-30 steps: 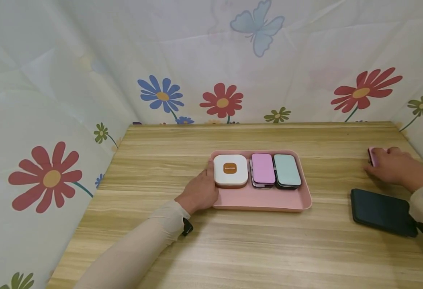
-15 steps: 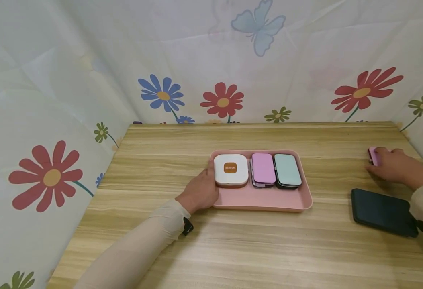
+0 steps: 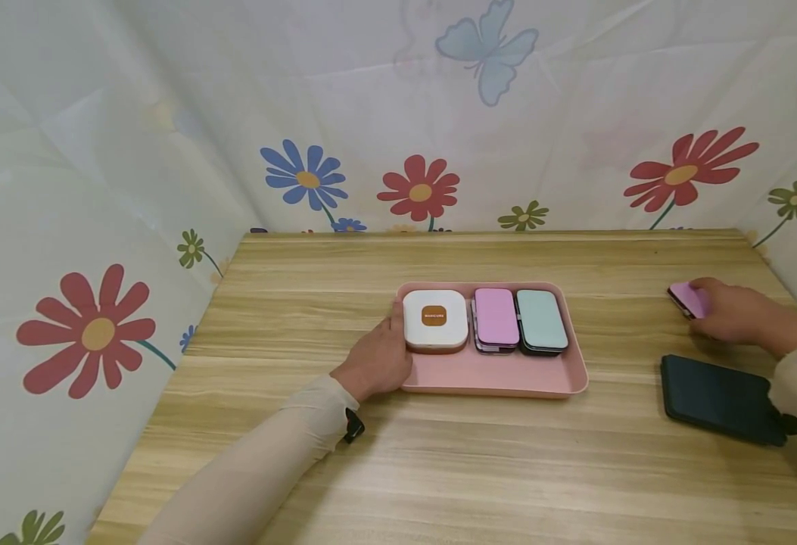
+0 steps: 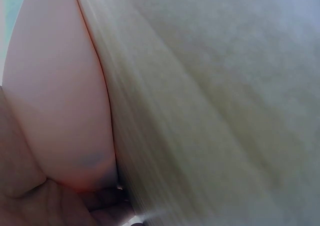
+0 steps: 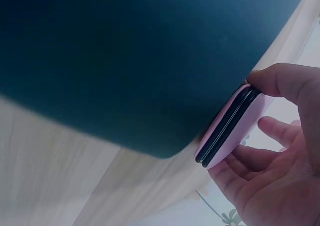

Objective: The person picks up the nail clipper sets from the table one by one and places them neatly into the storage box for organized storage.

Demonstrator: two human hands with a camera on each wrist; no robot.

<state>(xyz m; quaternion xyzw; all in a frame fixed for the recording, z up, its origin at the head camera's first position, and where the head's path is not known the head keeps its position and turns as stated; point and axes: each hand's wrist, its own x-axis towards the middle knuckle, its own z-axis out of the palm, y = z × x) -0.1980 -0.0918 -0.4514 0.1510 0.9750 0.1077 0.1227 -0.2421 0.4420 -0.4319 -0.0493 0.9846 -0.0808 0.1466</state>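
Note:
My left hand (image 3: 378,359) holds the left end of a shallow pink tray (image 3: 487,375); in the left wrist view, its fingers (image 4: 107,206) lie around the tray's outer wall. Inside the tray sit a white square box (image 3: 434,318) with a brown "MANICURE" label, a lilac case (image 3: 496,318) and a mint case (image 3: 541,319). To the right, my right hand (image 3: 732,310) grips a small pink case (image 3: 689,300) by its edges. The right wrist view shows this case (image 5: 232,128) closed, with a black rim, between thumb and fingers.
A dark rectangular pouch (image 3: 721,400) with a strap lies on the wooden table (image 3: 507,469), just in front of the right hand. White floral cloth (image 3: 575,98) stands behind the table and along its sides.
My right hand has drawn the pink case a little to the left and turned it, so more of its top shows. The left hand and the tray have stayed put.

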